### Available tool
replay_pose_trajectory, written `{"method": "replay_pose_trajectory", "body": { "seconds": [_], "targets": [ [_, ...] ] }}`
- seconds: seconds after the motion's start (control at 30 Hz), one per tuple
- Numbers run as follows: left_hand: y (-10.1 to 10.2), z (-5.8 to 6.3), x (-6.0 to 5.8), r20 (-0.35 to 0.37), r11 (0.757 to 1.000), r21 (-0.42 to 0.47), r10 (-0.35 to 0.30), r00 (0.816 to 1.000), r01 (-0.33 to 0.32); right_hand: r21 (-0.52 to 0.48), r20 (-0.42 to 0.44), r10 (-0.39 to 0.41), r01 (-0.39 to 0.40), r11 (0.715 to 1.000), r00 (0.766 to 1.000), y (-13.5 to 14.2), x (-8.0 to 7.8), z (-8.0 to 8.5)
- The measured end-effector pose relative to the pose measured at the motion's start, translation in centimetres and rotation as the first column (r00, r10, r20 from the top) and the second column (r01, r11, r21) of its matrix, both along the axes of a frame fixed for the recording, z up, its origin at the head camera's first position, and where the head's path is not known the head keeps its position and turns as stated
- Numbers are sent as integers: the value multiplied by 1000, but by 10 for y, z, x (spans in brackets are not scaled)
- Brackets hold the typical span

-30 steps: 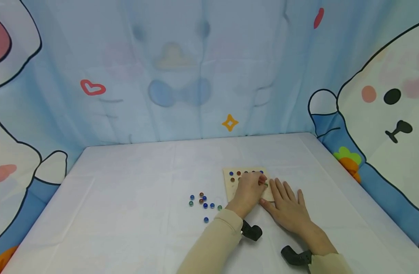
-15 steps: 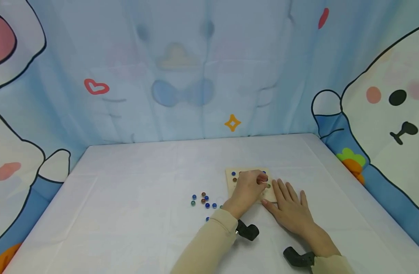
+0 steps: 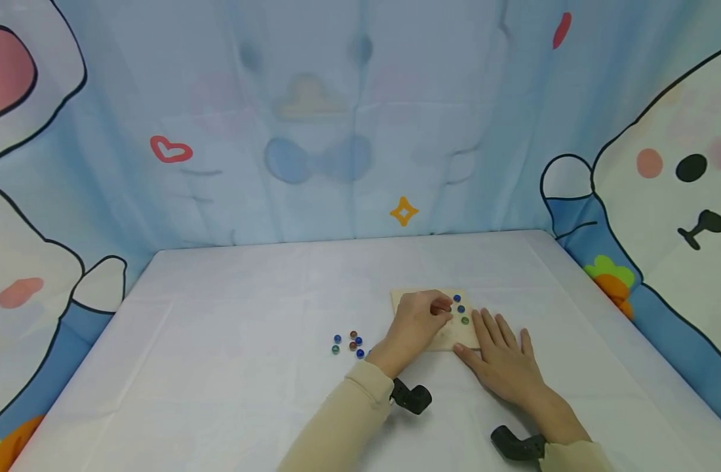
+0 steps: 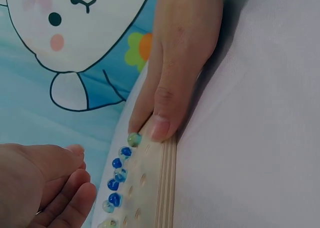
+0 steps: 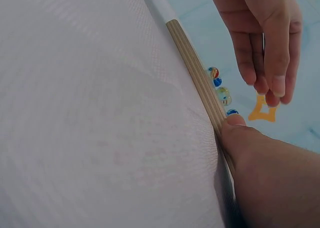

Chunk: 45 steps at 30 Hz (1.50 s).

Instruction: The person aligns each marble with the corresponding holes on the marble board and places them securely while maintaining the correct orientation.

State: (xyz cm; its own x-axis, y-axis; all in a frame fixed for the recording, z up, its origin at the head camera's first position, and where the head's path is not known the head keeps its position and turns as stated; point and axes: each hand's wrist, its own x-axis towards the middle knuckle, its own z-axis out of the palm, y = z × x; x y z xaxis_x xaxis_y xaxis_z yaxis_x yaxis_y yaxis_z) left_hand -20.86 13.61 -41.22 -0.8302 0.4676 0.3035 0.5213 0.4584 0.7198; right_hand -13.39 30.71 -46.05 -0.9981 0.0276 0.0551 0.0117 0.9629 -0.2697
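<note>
1. Left grip (image 3: 416, 321), on my feed, hovers over the board (image 3: 455, 337) with fingers bent and tips close together; I see nothing held in them.
2. Right grip (image 3: 499, 370) lies at the board's right side, fingers stretched out straight, thumb on the near edge, curled round nothing.
3. Between the two, toward the board's right edge, a green marble (image 3: 465, 320) sits on the wood. One side of the board runs left to right; the slant keeps me from judging its long axis.
4. Loose marbles (image 3: 358, 341) lie on the counter (image 3: 248, 328), left of the board and a little nearer me. My left grip is the closer one, so I judge that this leftward gap matters most.
5. From the head I lose much of the board behind the left grip. My left wrist view adds unfilled holes (image 4: 143, 179) beside a row of marbles; the right wrist view shows the left fingers hanging apart from them.
</note>
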Motion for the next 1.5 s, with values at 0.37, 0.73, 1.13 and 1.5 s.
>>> {"method": "replay_pose_trajectory", "body": {
  "seconds": [0.37, 0.73, 1.13, 1.5],
  "targets": [
    [-27, 4, -1, -16, 999, 33, 7, 1000, -6, -5, -6, -3, 3, 1000, 1000, -1, 0, -1],
    [-51, 8, -2, 75, 998, 61, 17, 997, -22, 0, 1, 4, -4, 1000, 1000, 3, -1, 0],
    [-80, 10, -3, 58, 996, 69, 45, 997, -49, -11, -6, 10, -10, 1000, 1000, 4, 0, -1],
    [-106, 2, -5, 74, 989, 97, 102, 992, -109, -23, -3, 10, -10, 1000, 1000, 5, -1, -1]
  ]
}}
